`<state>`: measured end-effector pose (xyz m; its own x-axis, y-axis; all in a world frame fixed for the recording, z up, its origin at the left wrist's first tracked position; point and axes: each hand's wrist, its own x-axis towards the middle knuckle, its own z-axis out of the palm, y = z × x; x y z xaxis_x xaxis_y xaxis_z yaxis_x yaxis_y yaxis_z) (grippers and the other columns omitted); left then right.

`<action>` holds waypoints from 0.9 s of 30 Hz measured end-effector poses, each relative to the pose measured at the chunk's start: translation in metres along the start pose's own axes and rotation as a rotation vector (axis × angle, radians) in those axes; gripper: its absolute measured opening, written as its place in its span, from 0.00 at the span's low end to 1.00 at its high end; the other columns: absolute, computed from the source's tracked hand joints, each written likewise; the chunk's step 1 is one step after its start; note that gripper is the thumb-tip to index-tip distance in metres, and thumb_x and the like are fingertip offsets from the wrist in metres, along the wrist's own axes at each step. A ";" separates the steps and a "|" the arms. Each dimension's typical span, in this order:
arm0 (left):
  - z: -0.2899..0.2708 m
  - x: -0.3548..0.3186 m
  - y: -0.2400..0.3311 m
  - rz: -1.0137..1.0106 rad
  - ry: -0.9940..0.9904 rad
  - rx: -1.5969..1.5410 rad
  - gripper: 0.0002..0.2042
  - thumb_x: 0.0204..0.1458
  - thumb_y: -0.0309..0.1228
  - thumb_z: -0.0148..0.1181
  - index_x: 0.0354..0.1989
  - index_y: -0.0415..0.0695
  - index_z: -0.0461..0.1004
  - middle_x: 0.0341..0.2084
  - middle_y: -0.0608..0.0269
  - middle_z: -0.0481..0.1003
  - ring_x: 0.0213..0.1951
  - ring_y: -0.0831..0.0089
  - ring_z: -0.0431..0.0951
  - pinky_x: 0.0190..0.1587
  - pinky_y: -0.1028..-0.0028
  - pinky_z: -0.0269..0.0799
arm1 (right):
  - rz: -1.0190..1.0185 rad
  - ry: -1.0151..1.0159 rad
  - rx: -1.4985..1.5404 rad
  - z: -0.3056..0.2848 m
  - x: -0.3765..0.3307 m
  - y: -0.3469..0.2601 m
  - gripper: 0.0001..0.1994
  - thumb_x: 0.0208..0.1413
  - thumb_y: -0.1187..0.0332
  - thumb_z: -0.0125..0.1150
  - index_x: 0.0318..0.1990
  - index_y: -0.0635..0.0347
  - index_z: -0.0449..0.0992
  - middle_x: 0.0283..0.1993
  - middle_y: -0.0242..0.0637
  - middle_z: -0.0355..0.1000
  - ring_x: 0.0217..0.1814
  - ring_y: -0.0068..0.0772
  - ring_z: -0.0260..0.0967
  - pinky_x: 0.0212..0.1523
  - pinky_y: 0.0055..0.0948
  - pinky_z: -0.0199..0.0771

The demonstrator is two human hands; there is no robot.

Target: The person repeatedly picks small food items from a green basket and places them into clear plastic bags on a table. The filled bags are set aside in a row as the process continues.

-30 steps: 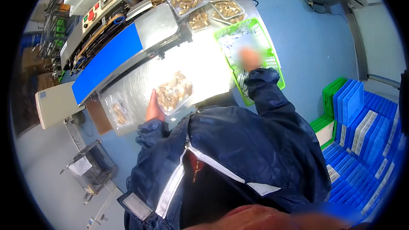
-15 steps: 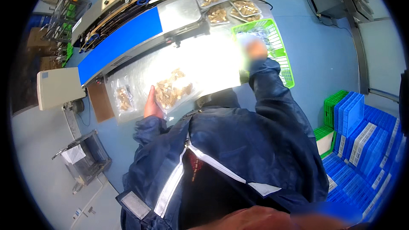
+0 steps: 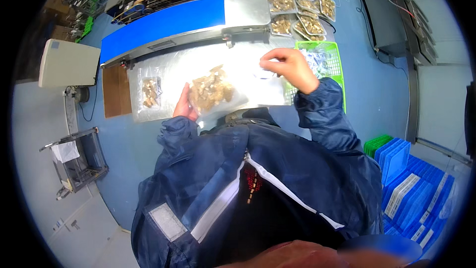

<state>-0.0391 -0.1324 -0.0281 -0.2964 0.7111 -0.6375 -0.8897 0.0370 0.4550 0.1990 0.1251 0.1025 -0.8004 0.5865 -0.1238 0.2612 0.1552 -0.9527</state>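
On the near side of the bright steel table (image 3: 173, 77), my left hand (image 3: 184, 105) is closed on the left edge of a clear plastic bag (image 3: 213, 92) full of tan and brown pieces that look like dried mushrooms. My right hand (image 3: 292, 68) is over the table to the right of that bag, thumb and fingers pinched together. Below the fingertips shows a small white sachet (image 3: 266, 74), partly washed out by glare. Beside my right wrist stands a bright green basket (image 3: 335, 64) with white and bluish sachets (image 3: 317, 62) inside.
A smaller clear pack (image 3: 150, 93) of similar pieces lies at the table's left. Behind the table runs a machine with a blue belt (image 3: 163, 27). Filled clear trays (image 3: 281, 1) are piled at the back right. Blue crates (image 3: 411, 193) stack at the lower right.
My right hand has come left out of the green basket to above the table, fingers now pinched. My left hand still holds the bag. The whole view has shifted.
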 end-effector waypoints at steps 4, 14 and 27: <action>0.020 -0.008 0.002 -0.009 -0.103 0.020 0.30 0.64 0.51 0.44 0.65 0.39 0.59 0.61 0.52 0.66 0.61 0.59 0.67 0.64 0.59 0.63 | -0.213 -0.121 -0.378 0.034 0.019 -0.008 0.08 0.55 0.66 0.63 0.38 0.59 0.80 0.31 0.39 0.78 0.30 0.32 0.75 0.32 0.30 0.72; -0.031 0.026 -0.035 -0.015 -0.209 -0.116 0.29 0.63 0.51 0.48 0.64 0.41 0.61 0.60 0.53 0.68 0.60 0.58 0.68 0.64 0.57 0.63 | -0.111 -0.435 -0.543 0.059 0.040 0.030 0.07 0.58 0.71 0.55 0.42 0.62 0.72 0.29 0.38 0.76 0.27 0.35 0.75 0.30 0.33 0.74; -0.207 0.052 0.005 0.461 0.587 -0.214 0.21 0.56 0.38 0.63 0.55 0.45 0.68 0.46 0.60 0.75 0.43 0.66 0.78 0.37 0.69 0.76 | 0.129 -0.205 -1.146 -0.012 0.114 0.241 0.24 0.39 0.60 0.74 0.44 0.57 0.73 0.42 0.43 0.74 0.46 0.44 0.73 0.47 0.40 0.73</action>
<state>-0.1305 -0.2407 -0.1876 -0.7352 0.1305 -0.6652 -0.6616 -0.3516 0.6623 0.1771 0.2391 -0.1382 -0.7769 0.5274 -0.3438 0.5968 0.7910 -0.1351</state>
